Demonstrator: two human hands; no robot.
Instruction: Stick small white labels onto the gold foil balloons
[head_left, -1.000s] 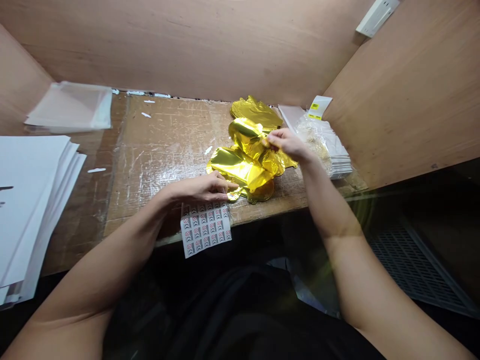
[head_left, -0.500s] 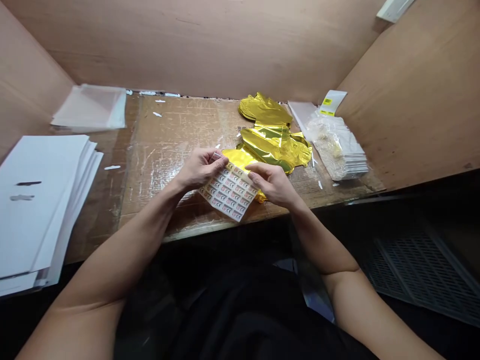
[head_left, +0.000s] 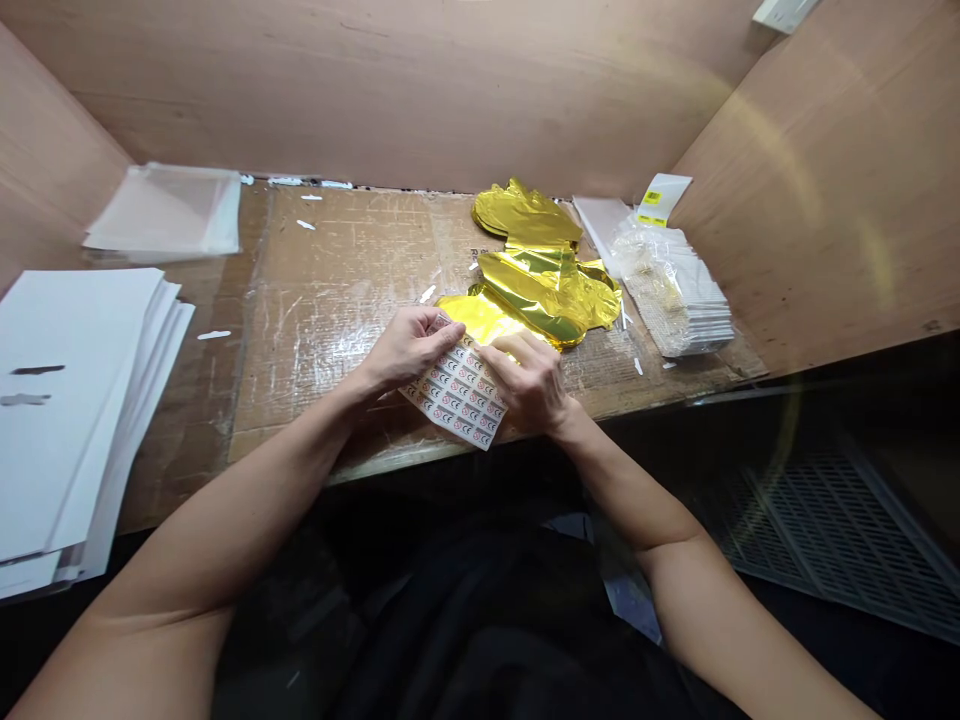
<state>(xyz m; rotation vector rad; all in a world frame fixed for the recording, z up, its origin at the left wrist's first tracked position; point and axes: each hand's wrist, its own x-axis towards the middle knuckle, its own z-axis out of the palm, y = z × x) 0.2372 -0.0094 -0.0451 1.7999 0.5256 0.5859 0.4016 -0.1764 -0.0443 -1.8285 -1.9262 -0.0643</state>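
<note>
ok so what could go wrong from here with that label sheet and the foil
The label sheet might crease or tear: the left hand pinches its upper edge while the right hand works close beside it.

The shiny gold foil lies just behind the hands, so a knuckle could drag or wrinkle it.

The fanned white sheets seem to overhang the table's front edge; a bump from the left arm might tip some off.

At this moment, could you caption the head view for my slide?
Left hand holding a printed sheet, right hand at its edge, gold foil pieces lying just beyond.
</note>
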